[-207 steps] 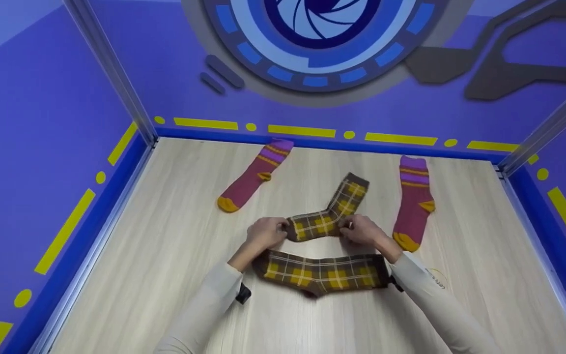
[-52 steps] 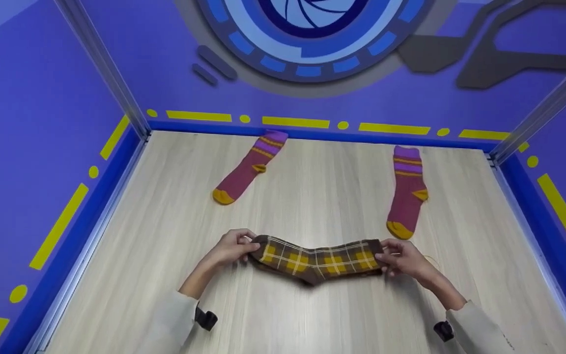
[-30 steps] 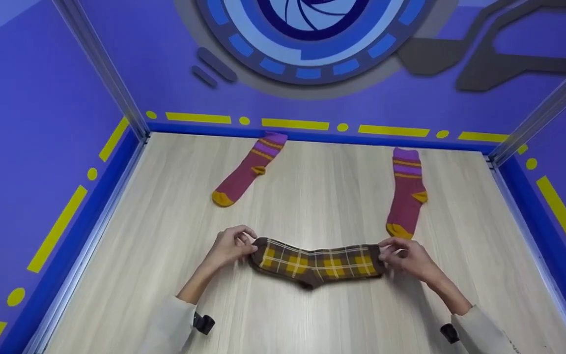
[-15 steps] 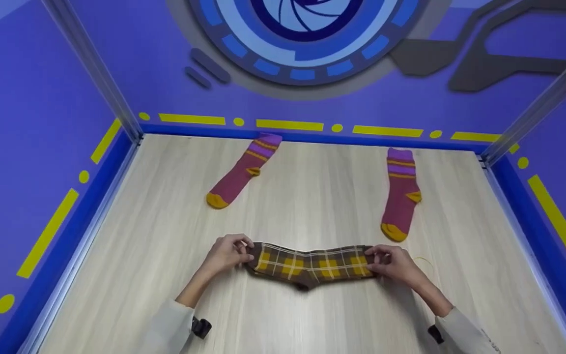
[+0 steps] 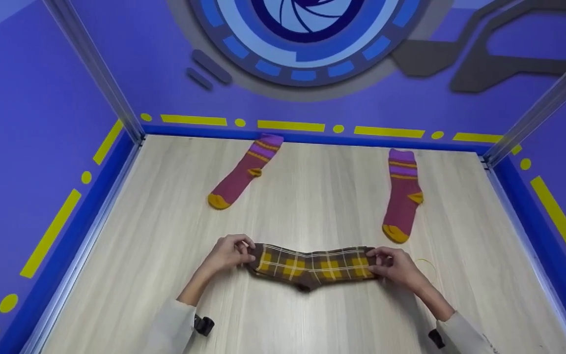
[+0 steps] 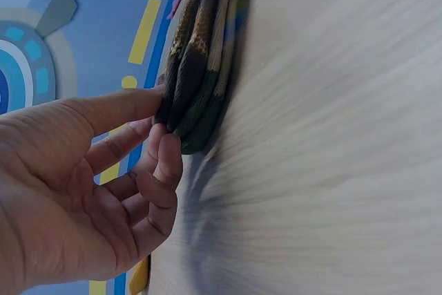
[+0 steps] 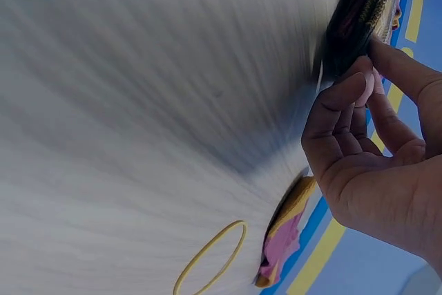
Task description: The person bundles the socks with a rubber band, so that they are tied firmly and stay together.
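- One left sleeve (image 5: 170,324), with one black wrist camera (image 5: 204,325) beside it, over the near left of the bench (image 5: 322,196).
- One left hand (image 5: 229,253), its grip pinching the toe end of the plaid socks between thumb and fingers.
- One maroon sock (image 5: 239,179) with ochre toe and heel, slanting near the back edge.
- Plaid socks (image 5: 310,268), stacked, spanning both hands at the near middle. The head view shows mainly the top one's brown-and-yellow checks; the left wrist view shows the toes edge-on, two by colour, dark brown above greenish.
- One right hand (image 5: 396,265), its grip pinching the stack's cuff end.
- One second maroon sock (image 5: 402,196), toe towards the person, beyond the right hand.
- One yellow rubber band (image 7: 239,223), a loop in the right wrist view, barely a thin arc in the head view.
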The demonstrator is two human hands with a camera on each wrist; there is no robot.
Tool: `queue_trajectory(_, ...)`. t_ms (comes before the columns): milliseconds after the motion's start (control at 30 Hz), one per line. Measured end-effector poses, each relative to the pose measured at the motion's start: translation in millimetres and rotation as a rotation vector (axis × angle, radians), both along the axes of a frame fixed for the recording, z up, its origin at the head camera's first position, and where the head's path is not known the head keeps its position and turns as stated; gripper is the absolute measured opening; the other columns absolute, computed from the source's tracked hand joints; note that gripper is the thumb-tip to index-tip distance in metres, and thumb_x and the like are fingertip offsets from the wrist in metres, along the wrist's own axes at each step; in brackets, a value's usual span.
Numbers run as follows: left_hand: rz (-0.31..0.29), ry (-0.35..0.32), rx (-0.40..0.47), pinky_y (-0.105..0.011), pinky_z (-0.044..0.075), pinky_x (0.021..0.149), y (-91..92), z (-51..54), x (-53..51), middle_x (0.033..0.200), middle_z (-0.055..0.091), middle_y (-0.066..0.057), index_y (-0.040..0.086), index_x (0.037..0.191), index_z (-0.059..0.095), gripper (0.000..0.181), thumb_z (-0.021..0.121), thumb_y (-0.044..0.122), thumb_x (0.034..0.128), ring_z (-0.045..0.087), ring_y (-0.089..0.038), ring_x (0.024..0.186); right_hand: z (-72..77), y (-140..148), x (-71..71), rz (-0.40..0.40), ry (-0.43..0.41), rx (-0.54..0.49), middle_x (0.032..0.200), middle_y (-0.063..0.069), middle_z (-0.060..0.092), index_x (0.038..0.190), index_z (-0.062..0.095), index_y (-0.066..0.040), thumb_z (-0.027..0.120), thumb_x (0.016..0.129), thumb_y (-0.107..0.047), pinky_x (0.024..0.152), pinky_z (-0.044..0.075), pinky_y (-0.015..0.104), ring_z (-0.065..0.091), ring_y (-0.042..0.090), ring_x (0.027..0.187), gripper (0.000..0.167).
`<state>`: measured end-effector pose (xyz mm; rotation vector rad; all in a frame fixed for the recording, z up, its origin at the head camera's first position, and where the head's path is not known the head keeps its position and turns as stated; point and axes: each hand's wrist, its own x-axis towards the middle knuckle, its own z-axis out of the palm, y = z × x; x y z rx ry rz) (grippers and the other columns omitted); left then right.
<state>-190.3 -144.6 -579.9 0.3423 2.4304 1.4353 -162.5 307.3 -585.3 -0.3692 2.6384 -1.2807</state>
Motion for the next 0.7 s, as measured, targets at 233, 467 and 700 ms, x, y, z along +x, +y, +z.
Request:
queue_trajectory(233, -0.067, -0.033, 0.01, -0.019, 0.042, 0.052, -4.9, 3.8, -7.0, 0.073, 0.064, -0.008, -0.003, 0.1, 0.07, 0.02, 0.079, 0.004, 0.0838, 0.051, -0.006, 0.057, -0.7, 0.1, 0.6, 0.014, -0.015, -0.047, 0.078, 0.006, 0.061, 0.108, 0.069, 0.007, 0.078, 0.087, -0.004, 0.055, 0.043, 0.018, 0.05, 0.0, 0.063, 0.025)
queue_trajectory(467, 0.003, -0.014, -0.023, -0.021, 0.043, 0.055, -14.6, 2.9, -29.9, 0.078, 0.067, -0.019, -0.004, 0.106, 0.069, 0.017, 0.068, 0.008, 0.0933, 0.055, -0.011, 0.063, -5.1, -1.1, 2.5, 0.024, -0.017, -0.059, 0.079, 0.004, 0.058, 0.109, 0.069, 0.007, 0.077, 0.088, -0.004, 0.058, 0.042, 0.018, 0.05, 0.001, 0.066, 0.025)
queue_trajectory(700, 0.363, 0.06, -0.075, -0.021, 0.039, 0.055, -21.9, -1.1, -71.5, 0.079, 0.059, -0.003, -0.003, 0.128, 0.063, 0.036, 0.064, 0.004, 0.0929, 0.05, -0.009, 0.061, -4.8, 2.1, 2.5, 0.0, -0.039, -0.078, 0.079, 0.005, 0.056, 0.111, 0.069, 0.005, 0.077, 0.089, -0.004, 0.056, 0.04, 0.018, 0.048, 0.002, 0.066, 0.026)
